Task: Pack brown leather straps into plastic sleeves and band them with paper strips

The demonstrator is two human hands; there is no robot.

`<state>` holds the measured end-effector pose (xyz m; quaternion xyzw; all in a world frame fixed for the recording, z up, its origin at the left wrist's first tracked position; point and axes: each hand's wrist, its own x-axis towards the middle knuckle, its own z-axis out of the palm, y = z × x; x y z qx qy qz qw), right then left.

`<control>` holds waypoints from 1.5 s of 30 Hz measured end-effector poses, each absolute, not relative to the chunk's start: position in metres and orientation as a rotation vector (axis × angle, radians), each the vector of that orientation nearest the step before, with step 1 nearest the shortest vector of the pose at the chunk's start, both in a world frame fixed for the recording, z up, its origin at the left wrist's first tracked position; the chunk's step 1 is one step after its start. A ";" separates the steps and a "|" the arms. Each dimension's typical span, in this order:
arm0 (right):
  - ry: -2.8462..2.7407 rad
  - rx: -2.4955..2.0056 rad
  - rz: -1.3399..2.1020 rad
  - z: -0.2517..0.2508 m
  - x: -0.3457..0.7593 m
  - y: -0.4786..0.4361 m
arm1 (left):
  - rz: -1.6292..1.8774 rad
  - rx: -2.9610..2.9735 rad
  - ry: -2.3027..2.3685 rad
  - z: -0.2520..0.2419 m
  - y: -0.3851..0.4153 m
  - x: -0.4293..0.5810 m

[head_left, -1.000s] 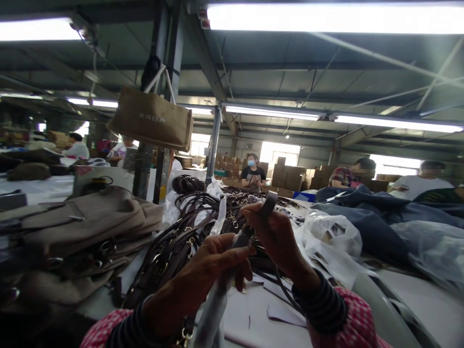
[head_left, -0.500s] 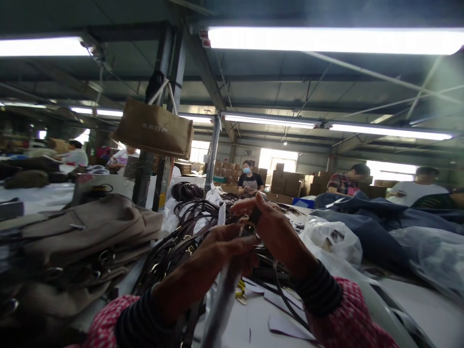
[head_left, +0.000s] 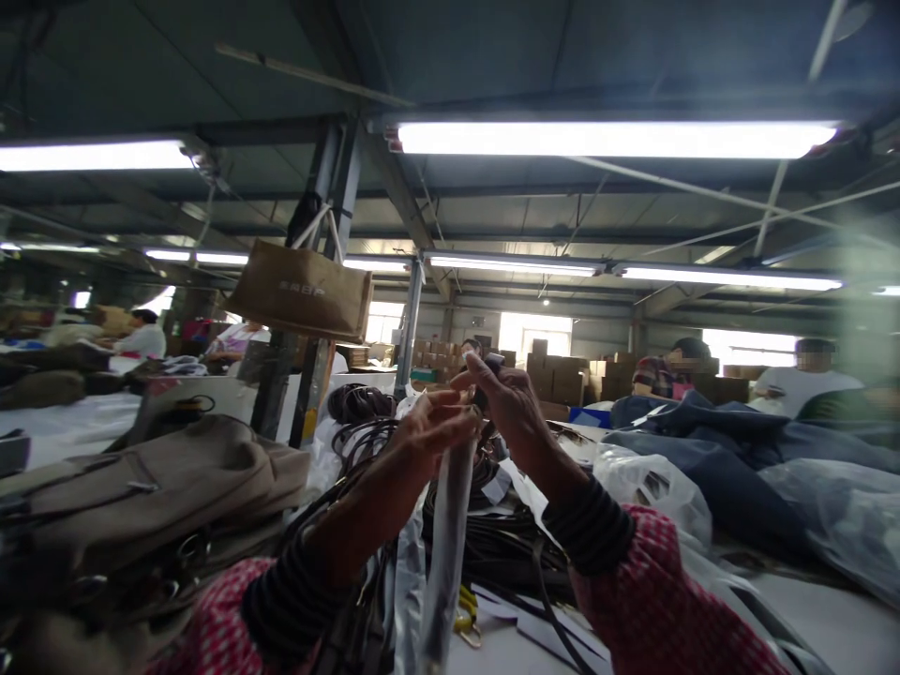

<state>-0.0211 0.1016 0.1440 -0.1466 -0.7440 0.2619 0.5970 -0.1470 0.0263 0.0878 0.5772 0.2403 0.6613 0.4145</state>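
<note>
Both hands are raised in front of me, close together. My right hand (head_left: 512,401) pinches the end of a dark strap (head_left: 481,397), which has a small metal fitting near the fingers. My left hand (head_left: 437,424) grips the top of a long, narrow clear plastic sleeve (head_left: 450,544) just beside it. The sleeve hangs down toward the table, and I cannot make out how much of the strap lies inside. Behind and below the hands spreads a pile of dark straps (head_left: 485,539) with metal fittings. Yellow-handled scissors (head_left: 465,609) lie under the hands.
Grey-brown bags (head_left: 189,478) with metal rings are stacked on the left. On the right lie a crumpled plastic bag (head_left: 653,487) and dark blue fabric (head_left: 731,469). A brown bag (head_left: 299,291) hangs from a post. Several people work farther back, near cardboard boxes (head_left: 559,380).
My view has tilted up. Both hands have shifted slightly left, and the plastic sleeve now hangs straighter below them. The strap end stays in my right fingers.
</note>
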 end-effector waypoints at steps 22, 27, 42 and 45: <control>-1.980 -0.210 0.760 0.149 -0.018 0.084 | 1.561 1.530 0.675 0.097 0.024 -0.160; -1.750 -0.256 1.341 0.116 -0.025 0.091 | 1.647 1.447 0.693 0.082 0.022 -0.163; -1.468 0.003 1.390 0.130 -0.030 0.091 | 1.780 1.334 0.753 0.100 0.018 -0.163; -1.539 -0.013 1.409 0.120 -0.043 0.081 | 1.941 1.319 0.742 0.115 0.009 -0.154</control>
